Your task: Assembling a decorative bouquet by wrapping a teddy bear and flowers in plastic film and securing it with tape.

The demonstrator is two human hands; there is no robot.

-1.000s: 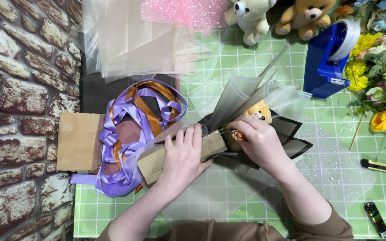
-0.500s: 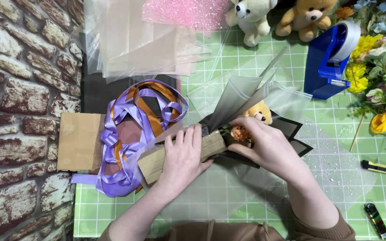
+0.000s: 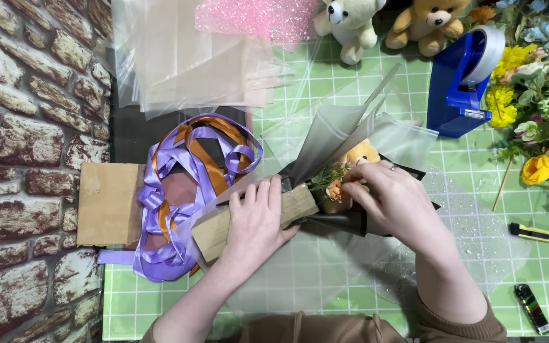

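Gripping the wrapped stem (image 3: 249, 219), the left hand (image 3: 258, 222) steadies a half-built bouquet (image 3: 344, 184); right hand (image 3: 395, 200) pinches a flower (image 3: 334, 189); ribbon (image 3: 185, 184) still loose.

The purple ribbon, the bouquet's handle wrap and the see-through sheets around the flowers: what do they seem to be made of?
Purple ribbon: probably satin, since its loops show a soft sheen.
Handle wrap, under the left hand: likely matte brown kraft paper or card, dull and stiff-looking.
See-through sheets: seemingly thin cellophane-type plastic film, glossy, holding crisp folds. The right hand touches the flowers.
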